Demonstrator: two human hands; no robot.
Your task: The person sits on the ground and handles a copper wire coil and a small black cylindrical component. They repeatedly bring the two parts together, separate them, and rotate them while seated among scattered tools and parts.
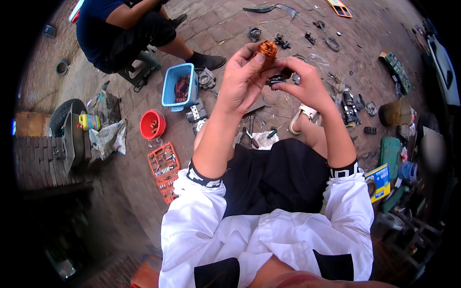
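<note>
My left hand point(240, 74) is raised in front of me, its fingers closed round a copper winding point(267, 49), an orange-brown bundle of wire. Close beside it, my right hand point(305, 81) has curled fingers and a thumb pinching a small dark metal piece point(276, 80). Its kind is hard to make out, and whether it joins the winding is hidden by the fingers. Below the hands, a screwdriver with a green handle point(272, 134) and a red-handled tool point(251, 139) lie on a pale cloth point(263, 141) between my feet.
To the left stand a blue bin point(168, 91) of dark reddish pieces, a red bowl point(161, 126) with copper bits, and an orange socket set point(164, 163). Metal parts point(350, 108) litter the right. A person point(125, 36) sits on a stool point(139, 72) at the far left.
</note>
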